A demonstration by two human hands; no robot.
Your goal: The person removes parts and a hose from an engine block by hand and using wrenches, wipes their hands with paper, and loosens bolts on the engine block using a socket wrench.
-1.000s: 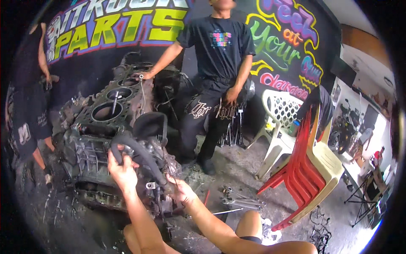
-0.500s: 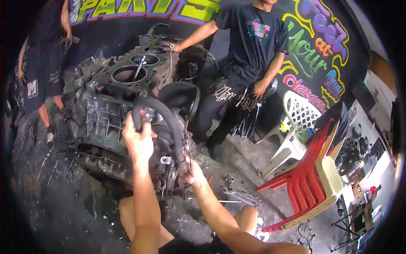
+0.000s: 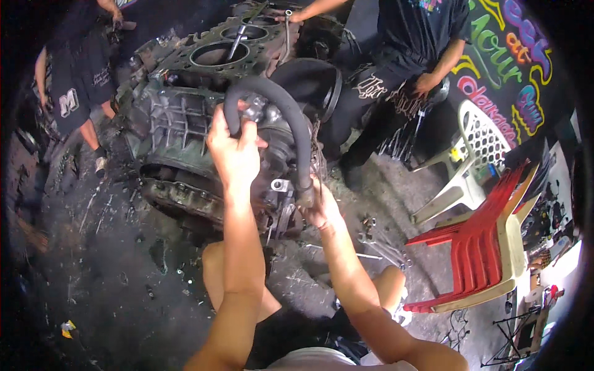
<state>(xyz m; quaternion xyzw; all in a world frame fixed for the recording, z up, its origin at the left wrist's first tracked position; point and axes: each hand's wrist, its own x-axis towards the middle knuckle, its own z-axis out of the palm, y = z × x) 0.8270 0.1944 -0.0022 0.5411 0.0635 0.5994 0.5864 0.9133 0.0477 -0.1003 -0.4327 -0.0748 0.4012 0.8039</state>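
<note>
A dark, grimy engine block [image 3: 176, 127] with open cylinder bores [image 3: 219, 54] stands in front of me. A thick curved black hose [image 3: 272, 93] arches over parts at its near end. My left hand [image 3: 235, 145] grips the hose's left end, fingers wrapped around it beside a metal housing [image 3: 266, 114]. My right hand [image 3: 318, 207] is closed around the hose's lower right end at a brownish fitting [image 3: 305, 196], partly hidden behind it. Just left of that hand is a small bright metal bracket [image 3: 277, 185]. A long wrench [image 3: 287, 43] rests upright along the block's far right side.
One co-worker [image 3: 414, 37] stands behind the block, a hand [image 3: 296, 15] at its top; another [image 3: 77, 80] stands at left. At right are a white chair [image 3: 470, 154] and stacked red and cream chairs [image 3: 470, 260]. Wrenches [image 3: 387, 250] lie on the grimy floor [image 3: 124, 266].
My view has tilted down, so the block and chairs sit higher or shifted right in the picture. Both my hands have stayed on the hose, which looks about the same against the block.
</note>
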